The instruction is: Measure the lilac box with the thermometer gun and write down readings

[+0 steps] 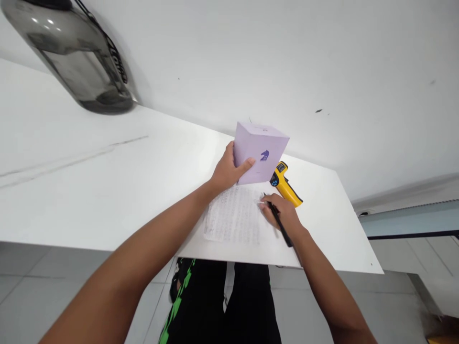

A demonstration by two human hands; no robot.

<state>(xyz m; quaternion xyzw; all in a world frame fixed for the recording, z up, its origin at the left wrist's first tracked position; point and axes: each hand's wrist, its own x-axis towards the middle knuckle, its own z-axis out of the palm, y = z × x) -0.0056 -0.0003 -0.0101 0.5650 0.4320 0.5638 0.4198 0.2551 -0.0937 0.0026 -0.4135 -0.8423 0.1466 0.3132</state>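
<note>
A pale purple box [255, 152] with a dark purple horse-head logo stands tilted over the table, gripped on its left side by my left hand [231, 171], thumb across the front face. My right hand [281, 214] is closed around a black pen [284, 231], its tip pointing up and left by the paper's right edge. Beneath both hands lies a sheet of paper [233, 217] covered in rows of writing too blurred to read. Just past my right hand rests a yellow and black infrared thermometer [289, 189], partly behind the box.
A large grey see-through bottle [77, 57] with a black strap stands at the far left, against the wall [229, 57]. The white table [107, 191] ends at a front edge above my legs and at a right edge beyond the thermometer.
</note>
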